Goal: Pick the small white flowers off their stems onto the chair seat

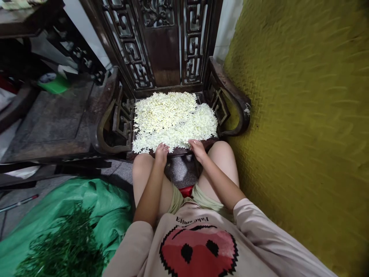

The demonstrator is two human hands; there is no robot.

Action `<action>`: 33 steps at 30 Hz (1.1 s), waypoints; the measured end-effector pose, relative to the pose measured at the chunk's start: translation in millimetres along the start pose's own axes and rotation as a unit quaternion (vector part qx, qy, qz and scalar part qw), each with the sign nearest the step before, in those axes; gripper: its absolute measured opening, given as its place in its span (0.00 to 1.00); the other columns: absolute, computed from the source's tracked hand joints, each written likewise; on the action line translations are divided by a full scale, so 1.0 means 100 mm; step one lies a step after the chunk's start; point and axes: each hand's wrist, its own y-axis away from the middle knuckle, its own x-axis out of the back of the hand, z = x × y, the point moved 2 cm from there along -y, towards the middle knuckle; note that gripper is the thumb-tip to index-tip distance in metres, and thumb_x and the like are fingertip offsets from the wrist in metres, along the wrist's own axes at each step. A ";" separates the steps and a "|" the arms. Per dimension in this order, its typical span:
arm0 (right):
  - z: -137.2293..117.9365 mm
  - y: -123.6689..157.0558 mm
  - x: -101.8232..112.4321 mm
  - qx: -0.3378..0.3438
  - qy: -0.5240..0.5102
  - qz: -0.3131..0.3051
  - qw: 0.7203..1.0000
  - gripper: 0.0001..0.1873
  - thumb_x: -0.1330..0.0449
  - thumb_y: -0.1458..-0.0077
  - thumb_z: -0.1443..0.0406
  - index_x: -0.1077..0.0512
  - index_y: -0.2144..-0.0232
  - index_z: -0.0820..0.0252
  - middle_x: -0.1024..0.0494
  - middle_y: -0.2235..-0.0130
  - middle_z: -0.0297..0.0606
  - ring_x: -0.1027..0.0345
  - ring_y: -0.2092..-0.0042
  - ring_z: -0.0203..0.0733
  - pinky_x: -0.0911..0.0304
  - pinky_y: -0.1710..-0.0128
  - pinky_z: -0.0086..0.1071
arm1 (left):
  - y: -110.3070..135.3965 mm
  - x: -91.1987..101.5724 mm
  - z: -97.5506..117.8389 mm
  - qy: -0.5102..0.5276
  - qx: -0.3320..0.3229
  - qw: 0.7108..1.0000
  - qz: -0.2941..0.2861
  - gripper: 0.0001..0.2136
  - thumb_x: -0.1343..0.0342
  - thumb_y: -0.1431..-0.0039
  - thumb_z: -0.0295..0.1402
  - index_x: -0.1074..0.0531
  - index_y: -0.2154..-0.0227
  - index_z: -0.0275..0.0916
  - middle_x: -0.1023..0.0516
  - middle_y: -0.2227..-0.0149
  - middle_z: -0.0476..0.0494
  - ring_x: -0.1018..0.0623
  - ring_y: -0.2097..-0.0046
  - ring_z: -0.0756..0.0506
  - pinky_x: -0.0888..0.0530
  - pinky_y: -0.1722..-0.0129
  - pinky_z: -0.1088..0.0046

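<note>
A thick layer of small white and pale yellow flowers point(170, 115) covers the seat of a dark carved wooden chair point(165, 55). At the front edge of the seat, my left hand point(162, 152) has its fingers curled together beside the nearest blossoms. My right hand point(197, 150) is a short way to the right, thumb and fingers pinched at the edge of the white flowers. Whatever either hand holds is too small to make out. Both forearms rest close over my bare knees.
On the left stands a second wooden chair point(54, 119) with a green roll point(54, 83) on it. A green sack point(95, 200) with leafy greens point(63, 246) lies at lower left. A yellow textured surface point(300, 127) rises along the right side.
</note>
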 end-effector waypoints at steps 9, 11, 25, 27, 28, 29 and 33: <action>0.20 0.08 -0.05 -0.041 0.096 -0.024 0.994 0.20 0.39 0.65 0.52 0.28 0.74 0.63 0.35 0.84 0.29 0.45 0.79 0.31 0.49 0.78 0.28 | -0.11 0.01 -0.06 -0.032 -0.042 0.992 0.113 0.11 0.51 0.48 0.39 0.37 0.62 0.42 0.30 0.68 0.46 0.28 0.70 0.53 0.34 0.71 0.77; 0.20 0.07 -0.04 -0.028 0.108 -0.022 0.994 0.20 0.39 0.65 0.52 0.27 0.75 0.64 0.33 0.82 0.31 0.42 0.77 0.33 0.46 0.76 0.28 | -0.03 -0.04 -0.07 -0.062 -0.063 0.991 0.103 0.10 0.50 0.49 0.37 0.34 0.64 0.40 0.30 0.69 0.46 0.29 0.71 0.53 0.33 0.71 0.77; 0.15 0.16 -0.10 -0.002 0.093 -0.066 0.993 0.14 0.39 0.64 0.57 0.26 0.77 0.64 0.24 0.74 0.37 0.35 0.70 0.37 0.42 0.66 0.30 | 0.36 -0.33 -0.07 -0.353 -0.279 0.884 -0.123 0.06 0.43 0.53 0.34 0.27 0.71 0.39 0.27 0.69 0.47 0.28 0.68 0.49 0.31 0.63 0.71; 0.13 0.16 -0.10 0.017 0.088 -0.064 0.994 0.12 0.39 0.64 0.59 0.27 0.78 0.63 0.24 0.74 0.37 0.34 0.69 0.37 0.42 0.64 0.31 | 0.38 -0.33 -0.05 -0.355 -0.285 0.882 -0.122 0.07 0.43 0.54 0.34 0.27 0.70 0.39 0.28 0.70 0.47 0.29 0.68 0.50 0.32 0.63 0.72; 0.13 0.17 -0.11 0.024 0.086 -0.067 0.994 0.11 0.39 0.64 0.59 0.27 0.79 0.63 0.24 0.74 0.37 0.34 0.69 0.37 0.42 0.63 0.31 | 0.39 -0.34 -0.04 -0.353 -0.284 0.883 -0.122 0.07 0.43 0.54 0.34 0.27 0.70 0.39 0.28 0.70 0.47 0.29 0.69 0.50 0.32 0.63 0.72; 0.12 0.17 -0.12 0.028 0.083 -0.072 0.994 0.11 0.38 0.64 0.59 0.27 0.78 0.63 0.24 0.73 0.37 0.34 0.69 0.37 0.42 0.63 0.31 | 0.39 -0.34 -0.04 -0.349 -0.281 0.886 -0.119 0.07 0.44 0.53 0.34 0.27 0.71 0.38 0.28 0.70 0.47 0.29 0.69 0.50 0.32 0.64 0.72; 0.08 0.20 -0.14 0.013 0.070 -0.098 0.993 0.13 0.38 0.63 0.58 0.26 0.76 0.62 0.24 0.72 0.37 0.34 0.67 0.38 0.42 0.62 0.31 | 0.37 -0.33 -0.04 -0.322 -0.249 0.909 -0.095 0.07 0.44 0.53 0.35 0.27 0.73 0.38 0.27 0.72 0.47 0.29 0.70 0.50 0.32 0.65 0.73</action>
